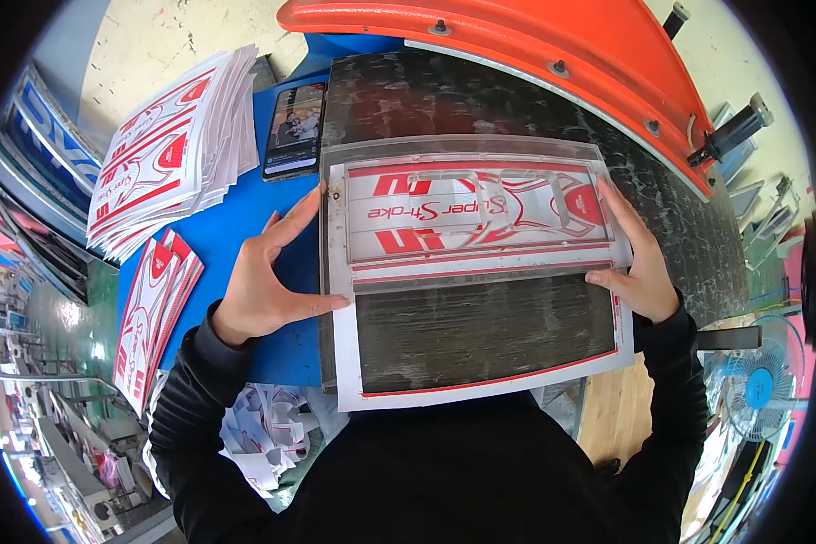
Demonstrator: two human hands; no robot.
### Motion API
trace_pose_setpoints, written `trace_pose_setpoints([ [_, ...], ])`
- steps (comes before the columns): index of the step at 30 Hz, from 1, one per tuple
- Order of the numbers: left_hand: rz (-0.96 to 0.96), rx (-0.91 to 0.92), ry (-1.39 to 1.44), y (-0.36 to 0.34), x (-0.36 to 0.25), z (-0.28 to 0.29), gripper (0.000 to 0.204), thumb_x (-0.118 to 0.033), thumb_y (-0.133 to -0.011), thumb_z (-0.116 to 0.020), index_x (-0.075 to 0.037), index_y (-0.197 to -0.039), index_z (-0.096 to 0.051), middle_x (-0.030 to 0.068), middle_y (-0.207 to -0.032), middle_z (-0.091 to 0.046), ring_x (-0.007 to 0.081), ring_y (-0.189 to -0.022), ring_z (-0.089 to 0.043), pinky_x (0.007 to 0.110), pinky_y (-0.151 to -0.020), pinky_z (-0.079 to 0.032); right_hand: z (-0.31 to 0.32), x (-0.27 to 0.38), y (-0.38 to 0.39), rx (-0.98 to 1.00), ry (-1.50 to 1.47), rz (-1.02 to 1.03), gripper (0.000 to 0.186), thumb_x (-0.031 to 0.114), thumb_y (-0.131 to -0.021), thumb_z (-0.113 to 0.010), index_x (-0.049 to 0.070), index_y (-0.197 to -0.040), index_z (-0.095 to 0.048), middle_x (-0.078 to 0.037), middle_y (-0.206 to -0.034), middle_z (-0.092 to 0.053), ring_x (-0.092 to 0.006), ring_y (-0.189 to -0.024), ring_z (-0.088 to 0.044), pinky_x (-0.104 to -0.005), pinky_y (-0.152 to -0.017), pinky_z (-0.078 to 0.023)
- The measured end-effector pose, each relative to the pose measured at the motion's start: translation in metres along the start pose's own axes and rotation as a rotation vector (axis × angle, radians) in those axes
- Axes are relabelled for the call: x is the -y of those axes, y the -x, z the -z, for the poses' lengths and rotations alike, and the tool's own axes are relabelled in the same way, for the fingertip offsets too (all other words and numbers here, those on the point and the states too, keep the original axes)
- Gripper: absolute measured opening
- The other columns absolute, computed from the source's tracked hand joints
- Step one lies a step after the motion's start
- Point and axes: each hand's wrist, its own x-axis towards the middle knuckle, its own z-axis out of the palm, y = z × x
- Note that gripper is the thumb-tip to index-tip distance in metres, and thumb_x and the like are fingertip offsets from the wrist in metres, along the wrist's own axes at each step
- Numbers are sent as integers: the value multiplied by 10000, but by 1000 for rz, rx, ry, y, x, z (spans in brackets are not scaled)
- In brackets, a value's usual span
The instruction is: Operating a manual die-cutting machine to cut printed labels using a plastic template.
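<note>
A printed sheet in white and red lies on a dark, scuffed board, a large rectangular window cut from its near half. Over its far half sits a clear rectangular cutting die, the red-and-white print showing through. My left hand is open, its thumb on the sheet's left margin and its index finger reaching to the die's left edge. At the other side, my right hand grips the die's near right corner, fingers along the right edge and thumb on the near edge.
On the blue surface at left stand a thick stack of printed sheets, a small pile of cut pieces and a phone. An orange machine part spans the far side. Paper scraps lie below; a fan stands right.
</note>
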Motion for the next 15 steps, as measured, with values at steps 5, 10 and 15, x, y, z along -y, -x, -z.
trace_pose_setpoints([
  [5, -6, 4, -39, 0, -2, 1, 1071, -268, -618, -928, -41, -1509, -379, 165, -1539, -416, 330, -1460, -333, 617, -1171, -108, -1, -1, 0, -4, 9, 2, 1055, 348, -662, -863, 76, -1534, -336, -214, -1555, -358, -355, -1448, -335, -409, -1172, -268],
  [10, 23, 6, -94, 3, -10, 4, 1068, -270, -621, -923, -32, -1508, -377, 161, -1540, -416, 329, -1464, -325, 600, -1175, -125, -2, 2, -1, -7, -2, 8, 1061, 352, -659, -864, 70, -1534, -335, -214, -1553, -362, -354, -1448, -335, -408, -1172, -267],
  [15, -45, -74, -57, 8, -24, 4, 1001, -283, -703, -863, 44, -1491, -340, 249, -1529, -379, 390, -1435, -350, 525, -1183, -189, -3, 7, 0, 11, 9, 19, 1008, 332, -706, -832, 69, -1536, -325, -223, -1559, -342, -358, -1453, -322, -411, -1178, -257],
])
